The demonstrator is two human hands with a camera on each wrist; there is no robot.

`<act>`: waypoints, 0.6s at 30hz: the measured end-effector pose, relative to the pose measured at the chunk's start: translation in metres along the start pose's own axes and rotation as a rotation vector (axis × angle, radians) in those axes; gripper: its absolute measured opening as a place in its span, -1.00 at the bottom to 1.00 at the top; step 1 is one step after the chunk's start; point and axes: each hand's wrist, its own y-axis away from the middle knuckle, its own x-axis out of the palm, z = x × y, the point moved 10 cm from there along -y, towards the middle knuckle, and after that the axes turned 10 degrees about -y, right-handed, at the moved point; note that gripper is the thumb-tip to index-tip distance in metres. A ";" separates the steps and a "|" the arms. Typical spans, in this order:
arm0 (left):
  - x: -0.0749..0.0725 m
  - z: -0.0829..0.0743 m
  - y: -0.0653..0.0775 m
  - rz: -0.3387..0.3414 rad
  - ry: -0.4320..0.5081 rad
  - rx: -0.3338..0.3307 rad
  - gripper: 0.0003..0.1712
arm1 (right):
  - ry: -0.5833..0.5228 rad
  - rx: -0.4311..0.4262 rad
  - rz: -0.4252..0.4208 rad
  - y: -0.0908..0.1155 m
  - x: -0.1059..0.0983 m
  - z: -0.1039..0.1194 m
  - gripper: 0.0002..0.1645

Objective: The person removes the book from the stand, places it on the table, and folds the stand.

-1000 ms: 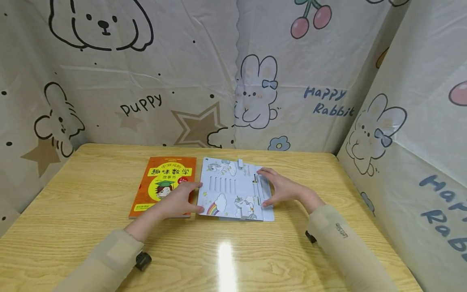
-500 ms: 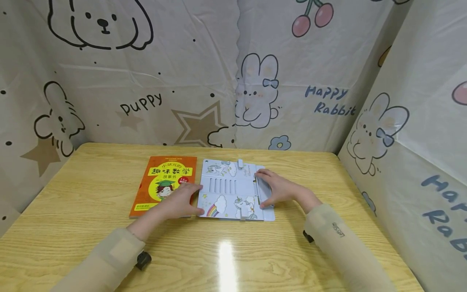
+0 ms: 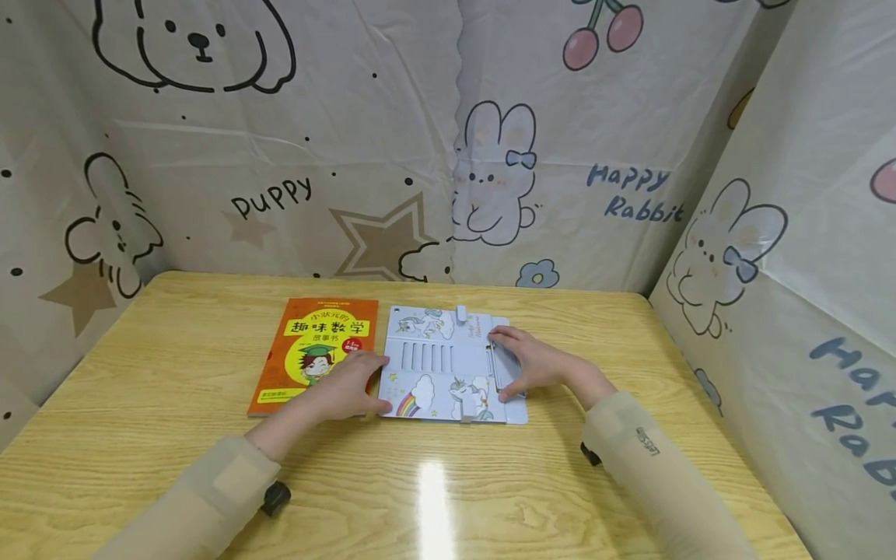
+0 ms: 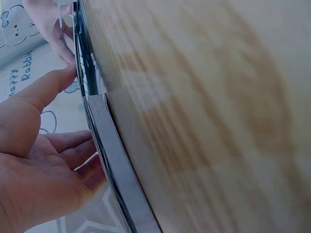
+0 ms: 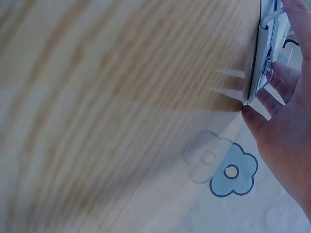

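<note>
A pale blue folding book stand (image 3: 428, 358) with unicorn, cloud and rainbow drawings lies flat on the table, its row of slots facing up. My left hand (image 3: 346, 385) reaches over the book's corner, thumb and fingers spread along the stand's left edge. In the left wrist view the thumb tip meets that thin edge. At the right side my right hand (image 3: 535, 362) holds the stand, with thumb and fingers curved about the wire part of its ledge. White wire loops (image 5: 268, 73) show close by those fingers in the right wrist view.
An orange children's book (image 3: 280, 362) lies left of the stand, partly under the left hand. The wooden table (image 3: 336, 498) ends at a patterned cloth (image 3: 392, 155) behind. A small clip (image 3: 461, 314) sticks up at the stand's far edge; another clip (image 3: 467, 411) sits at the near edge.
The stand's far edge has come slightly nearer and its underside no longer shows at the front. My right hand has shifted slightly left; the wire at the ledge looks moved. My left hand stays put.
</note>
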 end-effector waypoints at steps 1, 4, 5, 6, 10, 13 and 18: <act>-0.001 -0.001 0.000 -0.002 -0.001 -0.003 -0.06 | 0.003 0.002 0.002 0.000 0.000 0.000 0.38; -0.004 -0.007 0.000 -0.019 -0.015 -0.013 -0.04 | 0.007 0.011 0.006 0.000 0.001 0.000 0.38; -0.006 -0.010 0.000 -0.028 -0.019 -0.020 -0.02 | 0.008 0.008 0.005 0.000 0.000 0.001 0.38; -0.007 -0.013 -0.001 -0.037 -0.024 -0.025 -0.01 | 0.009 0.006 0.006 0.000 0.000 0.002 0.37; -0.012 -0.028 -0.004 -0.073 -0.011 -0.066 0.08 | 0.024 -0.007 0.007 0.001 0.000 0.005 0.36; -0.008 -0.039 -0.010 -0.090 -0.006 -0.089 0.14 | 0.042 -0.008 0.010 0.002 0.000 0.006 0.36; 0.005 -0.059 -0.020 -0.096 -0.003 -0.087 0.16 | 0.059 -0.007 0.018 0.002 0.002 0.007 0.34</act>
